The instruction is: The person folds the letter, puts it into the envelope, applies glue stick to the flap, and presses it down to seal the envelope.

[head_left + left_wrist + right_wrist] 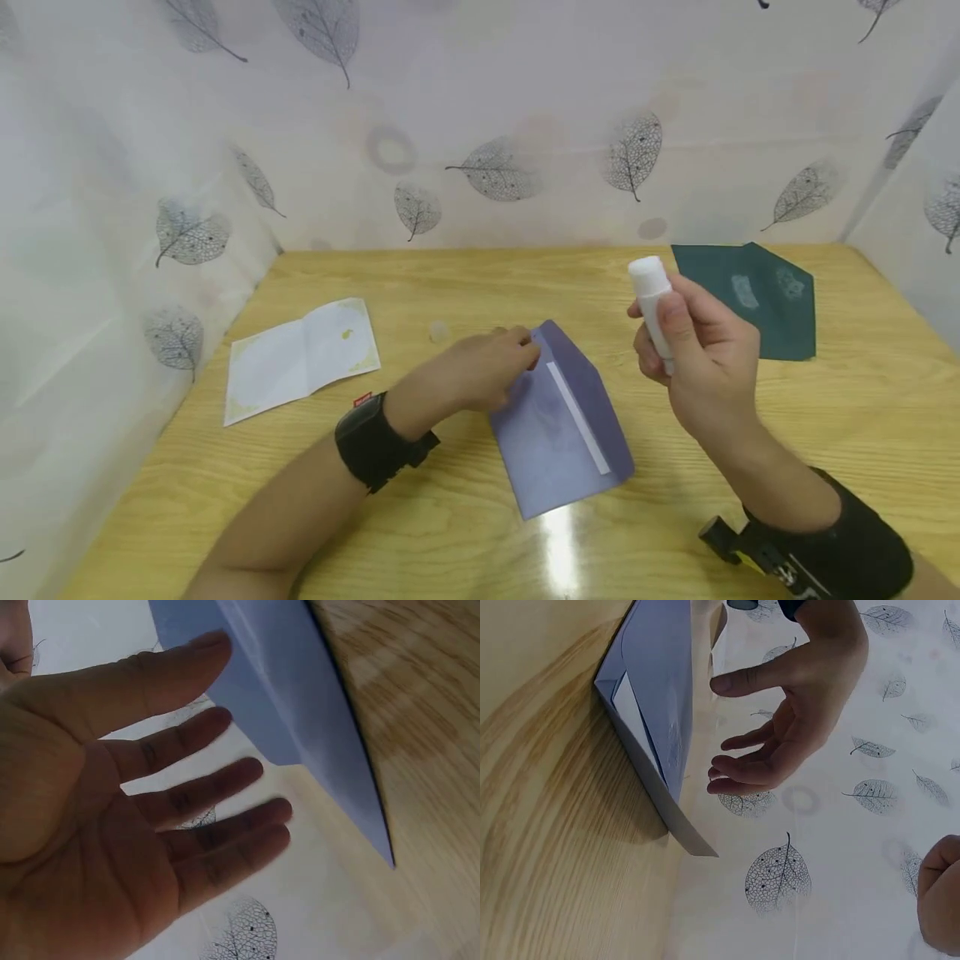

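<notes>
A purple envelope [551,442] lies on the wooden table with its flap [588,392] turned to the right. A white paper edge [577,417] shows along the flap's fold. Over the envelope's far left corner hovers my left hand [480,367]; in the left wrist view its fingers [217,784] extend loosely, with nothing held. My right hand [705,358], raised to the right of the envelope, grips a white glue stick [651,296] upright between thumb and fingers. In the right wrist view only part of that right hand [941,900] shows, and the glue stick is out of frame.
A creased white card [300,358] with gold corner patterns lies at the left. A dark green envelope [780,325] with pale patches is at the back right, behind my right hand. A small clear round piece [438,332] sits mid-table. A leaf-print curtain [495,108] surrounds the table.
</notes>
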`<state>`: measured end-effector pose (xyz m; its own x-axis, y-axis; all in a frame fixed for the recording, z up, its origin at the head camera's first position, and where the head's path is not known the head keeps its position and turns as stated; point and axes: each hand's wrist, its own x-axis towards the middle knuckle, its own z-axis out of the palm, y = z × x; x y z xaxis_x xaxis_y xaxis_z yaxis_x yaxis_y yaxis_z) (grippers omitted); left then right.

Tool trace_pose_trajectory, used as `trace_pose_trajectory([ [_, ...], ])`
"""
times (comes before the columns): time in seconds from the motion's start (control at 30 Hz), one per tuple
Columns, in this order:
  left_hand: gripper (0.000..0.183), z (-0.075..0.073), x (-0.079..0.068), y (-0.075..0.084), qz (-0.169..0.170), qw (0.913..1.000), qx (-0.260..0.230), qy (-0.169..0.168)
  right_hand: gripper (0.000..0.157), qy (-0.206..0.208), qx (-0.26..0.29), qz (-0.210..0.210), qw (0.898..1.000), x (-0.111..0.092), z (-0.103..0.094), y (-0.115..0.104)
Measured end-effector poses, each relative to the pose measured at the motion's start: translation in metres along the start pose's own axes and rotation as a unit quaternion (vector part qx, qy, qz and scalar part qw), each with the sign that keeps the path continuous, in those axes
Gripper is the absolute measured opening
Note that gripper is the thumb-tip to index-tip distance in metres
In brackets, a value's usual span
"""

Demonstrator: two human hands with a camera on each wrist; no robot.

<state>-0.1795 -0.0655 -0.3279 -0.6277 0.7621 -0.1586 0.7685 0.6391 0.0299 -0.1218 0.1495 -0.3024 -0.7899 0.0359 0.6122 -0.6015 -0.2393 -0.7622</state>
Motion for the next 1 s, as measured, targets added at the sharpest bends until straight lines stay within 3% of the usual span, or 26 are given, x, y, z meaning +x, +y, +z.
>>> trace_pose_trajectory([
  [0.1,0.041,0.002,0.000,0.000,-0.033,0.9989,0.008,-0.031,0.027,-0.028,-0.099,0.087,0.991,0.000,-0.002,-0.002],
  [0.23,0.050,0.009,0.003,-0.003,-0.053,0.9970,-0.001,-0.056,0.027,-0.092,-0.225,0.157,0.957,0.000,-0.003,0.000],
  [0.47,0.061,0.016,0.007,-0.005,-0.064,0.9949,-0.013,-0.078,0.023,-0.162,-0.349,0.137,0.913,-0.001,-0.005,0.008],
  [0.63,0.088,0.015,0.006,-0.002,-0.062,0.9927,0.015,-0.102,0.022,-0.220,-0.420,0.121,0.872,-0.005,-0.006,0.016],
  [0.77,0.100,0.015,0.006,0.006,-0.045,0.9901,0.043,-0.126,0.031,-0.297,-0.433,0.116,0.843,-0.007,-0.008,0.021],
  [1.0,0.105,0.015,0.004,0.021,-0.020,0.9917,0.024,-0.124,0.030,-0.406,-0.410,0.117,0.809,-0.010,-0.009,0.025],
])
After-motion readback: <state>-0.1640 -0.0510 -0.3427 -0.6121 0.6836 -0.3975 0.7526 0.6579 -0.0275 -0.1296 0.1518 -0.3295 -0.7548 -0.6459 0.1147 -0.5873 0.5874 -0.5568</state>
